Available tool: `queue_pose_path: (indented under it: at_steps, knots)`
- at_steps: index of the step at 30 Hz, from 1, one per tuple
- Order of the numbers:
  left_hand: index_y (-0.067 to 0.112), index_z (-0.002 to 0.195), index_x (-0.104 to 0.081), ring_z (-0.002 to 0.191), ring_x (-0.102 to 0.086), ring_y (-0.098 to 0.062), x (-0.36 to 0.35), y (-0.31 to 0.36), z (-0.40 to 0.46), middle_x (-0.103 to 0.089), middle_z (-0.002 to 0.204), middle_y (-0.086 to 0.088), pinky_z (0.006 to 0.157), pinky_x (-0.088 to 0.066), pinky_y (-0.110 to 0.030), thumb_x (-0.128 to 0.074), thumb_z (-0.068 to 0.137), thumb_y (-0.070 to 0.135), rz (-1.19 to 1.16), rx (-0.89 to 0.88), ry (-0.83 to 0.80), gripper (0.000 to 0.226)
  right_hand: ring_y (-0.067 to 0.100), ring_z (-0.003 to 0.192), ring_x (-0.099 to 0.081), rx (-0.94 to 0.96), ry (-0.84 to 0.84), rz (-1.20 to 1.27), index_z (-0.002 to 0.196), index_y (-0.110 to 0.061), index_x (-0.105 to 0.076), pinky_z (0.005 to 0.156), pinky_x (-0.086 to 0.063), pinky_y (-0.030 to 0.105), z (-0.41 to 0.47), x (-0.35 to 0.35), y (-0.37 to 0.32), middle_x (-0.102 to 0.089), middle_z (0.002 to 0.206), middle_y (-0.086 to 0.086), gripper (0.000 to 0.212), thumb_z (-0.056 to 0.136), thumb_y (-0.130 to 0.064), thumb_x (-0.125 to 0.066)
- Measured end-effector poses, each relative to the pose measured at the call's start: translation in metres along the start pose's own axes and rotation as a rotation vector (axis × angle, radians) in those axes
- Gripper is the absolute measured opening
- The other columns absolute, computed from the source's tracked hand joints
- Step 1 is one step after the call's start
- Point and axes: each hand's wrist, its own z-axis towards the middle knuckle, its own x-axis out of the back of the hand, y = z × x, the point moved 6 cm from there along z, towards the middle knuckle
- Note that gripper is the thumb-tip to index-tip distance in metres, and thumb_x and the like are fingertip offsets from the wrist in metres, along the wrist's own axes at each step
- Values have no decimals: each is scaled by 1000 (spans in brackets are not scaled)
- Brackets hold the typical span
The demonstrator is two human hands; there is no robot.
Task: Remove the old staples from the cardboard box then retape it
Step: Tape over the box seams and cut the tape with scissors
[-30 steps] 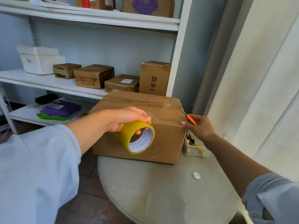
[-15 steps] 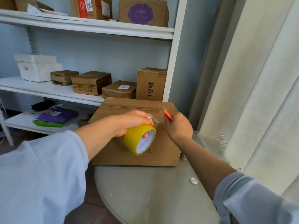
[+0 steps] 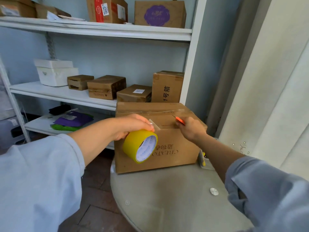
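Observation:
A brown cardboard box [image 3: 173,148] stands on a round glass table [image 3: 175,198], with clear tape strips running across its top. My left hand [image 3: 132,126] grips a yellow tape roll [image 3: 140,146] in front of the box's near face, and a short clear tape tail sticks up by my fingertips. My right hand [image 3: 190,129] holds an orange-handled cutter [image 3: 179,120] over the box's top, its thin blade pointing toward the top seam.
A clear container [image 3: 204,160] with yellow tools sits behind the box's right side. White shelves [image 3: 66,96] behind carry several small cardboard boxes and a white foam box [image 3: 55,72]. A pale curtain [image 3: 267,81] hangs at the right. A small metal disc [image 3: 214,191] lies in the tabletop.
My right hand moved with the cutter from the box's right edge leftward onto the box's top. The left hand with the roll stayed near the front face. The view shifted.

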Motion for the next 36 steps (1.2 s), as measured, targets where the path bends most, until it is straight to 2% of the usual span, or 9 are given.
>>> queue_pose_path:
  at_steps: [2,6,10,13,19,23,28,33,36]
  knots:
    - [15,92,-71,82,-63,-20,2,3,0,-68,97,-10,72,-53,-28,-69,84,18,-43,-6,33,9,32,94,-60,41,-32,28,106,-9,-59,79,-47,38,4,-17,-30,-63,98,11,36,99,-40,-42]
    - [15,87,-72,90,-62,-24,12,4,0,-68,97,-11,84,-52,-34,-71,81,16,-59,-44,175,6,34,115,-53,156,-28,112,122,-17,-60,109,-29,42,-17,-52,-53,-62,121,11,32,100,-31,-42]
    - [14,91,-74,98,-63,-29,23,-5,3,-69,101,-13,90,-52,-37,-72,78,19,-130,-60,274,13,29,118,-52,218,-12,261,124,-20,-62,103,-37,37,-29,-42,-33,-63,124,5,30,100,-25,-46]
    - [13,84,-72,87,-64,-30,23,-6,7,-67,86,-15,90,-53,-45,-73,77,20,-148,-57,275,9,20,121,-53,245,-43,340,121,-23,-65,100,-40,30,-31,-38,-28,-63,127,-1,28,99,-25,-48]
    - [1,89,-70,46,-57,-15,22,-6,2,-63,62,-13,52,-53,-22,-67,82,9,-168,-27,224,11,10,120,-54,239,-71,493,111,-18,-69,106,-35,23,-25,-31,-23,-66,121,-6,25,99,-18,-47]
    - [0,90,-69,40,-56,-12,23,-11,0,-63,57,-11,44,-49,-19,-67,83,7,-197,-10,195,11,9,116,-56,180,-81,539,104,-19,-71,103,-33,22,-17,-25,-17,-67,116,-6,25,98,-17,-47]
    - [2,89,-70,44,-59,-15,10,-3,2,-65,58,-11,50,-52,-21,-67,83,9,-190,-41,128,10,16,97,-59,77,-77,517,108,-14,-71,79,-41,22,-15,-17,-11,-68,101,2,26,98,-23,-49]
    - [5,86,-69,47,-59,-15,-22,17,-10,-64,57,-8,50,-51,-21,-66,84,13,-229,-57,-60,8,4,84,-58,70,-32,611,93,-9,-69,75,-40,12,-22,-12,-5,-66,88,-5,21,97,-12,-49]
    - [13,83,-68,50,-59,-10,-36,21,-14,-62,58,-2,72,-57,-35,-61,89,19,-300,16,-239,11,4,77,-59,97,38,677,87,-13,-67,73,-44,15,-27,-6,-10,-66,82,-4,20,97,-8,-50]
